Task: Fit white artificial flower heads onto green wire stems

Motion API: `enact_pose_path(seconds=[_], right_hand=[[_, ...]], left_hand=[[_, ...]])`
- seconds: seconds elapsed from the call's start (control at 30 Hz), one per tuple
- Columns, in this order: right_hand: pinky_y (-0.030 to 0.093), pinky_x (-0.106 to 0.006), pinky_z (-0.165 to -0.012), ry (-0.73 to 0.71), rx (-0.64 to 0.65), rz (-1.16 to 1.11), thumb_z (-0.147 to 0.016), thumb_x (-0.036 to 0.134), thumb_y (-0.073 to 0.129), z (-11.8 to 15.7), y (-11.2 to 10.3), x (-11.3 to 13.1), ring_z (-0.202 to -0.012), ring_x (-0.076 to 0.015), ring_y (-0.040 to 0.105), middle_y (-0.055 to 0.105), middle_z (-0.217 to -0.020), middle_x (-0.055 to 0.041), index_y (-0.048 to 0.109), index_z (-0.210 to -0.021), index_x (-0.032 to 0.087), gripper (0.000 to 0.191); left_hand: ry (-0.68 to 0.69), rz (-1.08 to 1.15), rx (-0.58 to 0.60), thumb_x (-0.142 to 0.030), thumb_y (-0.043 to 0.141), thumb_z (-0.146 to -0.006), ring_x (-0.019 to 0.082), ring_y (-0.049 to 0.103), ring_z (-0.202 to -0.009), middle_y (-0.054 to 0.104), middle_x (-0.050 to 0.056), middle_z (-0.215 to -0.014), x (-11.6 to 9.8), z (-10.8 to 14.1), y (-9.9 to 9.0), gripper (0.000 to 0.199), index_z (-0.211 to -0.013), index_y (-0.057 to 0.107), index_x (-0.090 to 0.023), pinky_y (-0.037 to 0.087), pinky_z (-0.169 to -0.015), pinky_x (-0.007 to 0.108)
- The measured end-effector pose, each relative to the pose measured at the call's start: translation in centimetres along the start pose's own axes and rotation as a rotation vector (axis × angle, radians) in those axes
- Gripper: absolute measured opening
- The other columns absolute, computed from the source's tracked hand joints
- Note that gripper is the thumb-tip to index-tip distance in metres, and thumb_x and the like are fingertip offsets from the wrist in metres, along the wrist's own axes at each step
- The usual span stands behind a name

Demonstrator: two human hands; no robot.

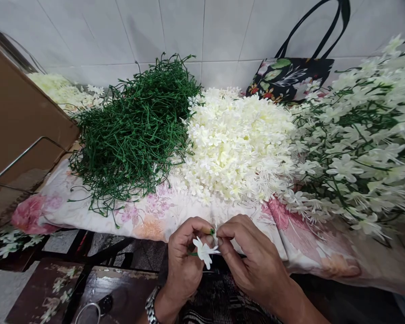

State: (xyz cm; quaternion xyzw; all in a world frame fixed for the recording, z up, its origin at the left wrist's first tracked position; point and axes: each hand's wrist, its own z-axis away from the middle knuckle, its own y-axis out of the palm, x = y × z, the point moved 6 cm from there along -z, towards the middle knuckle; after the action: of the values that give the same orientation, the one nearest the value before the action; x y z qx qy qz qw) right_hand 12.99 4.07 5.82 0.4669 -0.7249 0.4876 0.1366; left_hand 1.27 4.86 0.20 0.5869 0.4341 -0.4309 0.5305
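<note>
Near the front edge of the cloth-covered table, my left hand (188, 254) is closed on a green stem that bears a white flower (205, 252). A green stem tip shows between its thumb and forefinger. My right hand (251, 258) meets it from the right, thumb and forefinger pinched on a small white piece (216, 231). Beyond my hands lie a heap of green stems (138, 126) on the left and a pile of loose white blossoms (239, 144) in the middle. Assembled white flowers on green stems (351, 166) are massed on the right.
A floral cloth (189, 216) covers the table. At the left stands a cardboard box (20, 126) with a metal wire handle. A black floral bag (290, 78) leans on the tiled wall. Below left are dark wooden stools (118, 288) with fallen flowers nearby.
</note>
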Motion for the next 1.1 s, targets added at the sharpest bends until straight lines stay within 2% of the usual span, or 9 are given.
enact_pose_path(seconds=[0.13,0.3,0.37,0.47,0.6,0.8,1.1], right_hand=[[0.039,-0.024,-0.057,0.038,0.018,-0.061,-0.087,0.009,0.043,0.0,0.1,-0.5,-0.063,-0.0125,0.048,0.051,-0.067,-0.0005,0.050,-0.078,0.018,0.014],[0.039,-0.020,-0.054,0.195,0.058,-0.306,-0.090,0.017,0.042,0.5,0.3,-2.1,-0.060,-0.0094,0.048,0.049,-0.069,0.0020,0.049,-0.080,0.019,0.013],[0.040,-0.020,-0.055,0.237,0.073,-0.401,-0.091,0.019,0.042,0.7,0.5,-2.5,-0.060,-0.0095,0.048,0.050,-0.070,0.0017,0.049,-0.080,0.019,0.014],[0.040,-0.021,-0.054,0.234,0.061,-0.443,-0.091,0.019,0.043,0.7,0.4,-2.7,-0.061,-0.0099,0.048,0.050,-0.070,0.0009,0.049,-0.080,0.019,0.013],[0.041,-0.022,-0.055,0.141,0.039,-0.332,-0.089,0.016,0.043,0.3,-0.5,-2.1,-0.063,-0.0110,0.050,0.051,-0.072,-0.0004,0.050,-0.084,0.019,0.009],[0.042,-0.022,-0.058,0.035,0.062,-0.111,-0.086,0.009,0.044,-0.4,-1.6,-0.5,-0.067,-0.0107,0.050,0.051,-0.074,-0.0003,0.047,-0.084,0.019,0.011],[0.043,-0.025,-0.058,-0.063,0.088,0.048,-0.087,0.008,0.044,-0.6,-2.0,0.9,-0.066,-0.0129,0.051,0.054,-0.070,-0.0017,0.051,-0.082,0.018,0.014]], left_hand=[[0.044,0.023,0.006,-0.011,0.060,-0.076,0.012,0.047,-0.063,0.052,-0.002,-0.067,-0.5,-0.2,0.2,0.009,-0.076,0.061,-0.020,0.038,-0.057,0.021],[0.137,-0.034,-0.012,-0.018,0.061,-0.078,0.015,0.051,-0.072,0.055,0.002,-0.076,-1.6,-0.6,-0.1,0.005,-0.074,0.063,-0.019,0.041,-0.062,0.024],[0.120,-0.077,-0.005,-0.018,0.060,-0.078,0.015,0.052,-0.071,0.057,0.002,-0.074,-1.6,-0.6,-0.2,0.005,-0.073,0.063,-0.019,0.041,-0.061,0.024],[0.065,-0.170,-0.009,-0.014,0.057,-0.078,0.012,0.049,-0.059,0.055,-0.001,-0.064,-1.6,-0.4,-0.4,0.009,-0.072,0.062,-0.019,0.038,-0.054,0.021],[0.103,-0.315,0.006,-0.007,0.055,-0.073,0.011,0.044,-0.051,0.051,-0.002,-0.058,-2.5,-0.4,-0.3,0.015,-0.072,0.066,-0.018,0.034,-0.048,0.021],[0.247,-0.362,0.041,-0.004,0.055,-0.072,0.011,0.044,-0.050,0.048,-0.002,-0.056,-3.4,-0.4,-0.1,0.023,-0.076,0.071,-0.020,0.031,-0.045,0.021],[0.367,-0.510,0.070,-0.003,0.054,-0.073,0.011,0.044,-0.048,0.046,-0.003,-0.055,-4.0,0.0,0.2,0.024,-0.080,0.069,-0.020,0.031,-0.042,0.021]])
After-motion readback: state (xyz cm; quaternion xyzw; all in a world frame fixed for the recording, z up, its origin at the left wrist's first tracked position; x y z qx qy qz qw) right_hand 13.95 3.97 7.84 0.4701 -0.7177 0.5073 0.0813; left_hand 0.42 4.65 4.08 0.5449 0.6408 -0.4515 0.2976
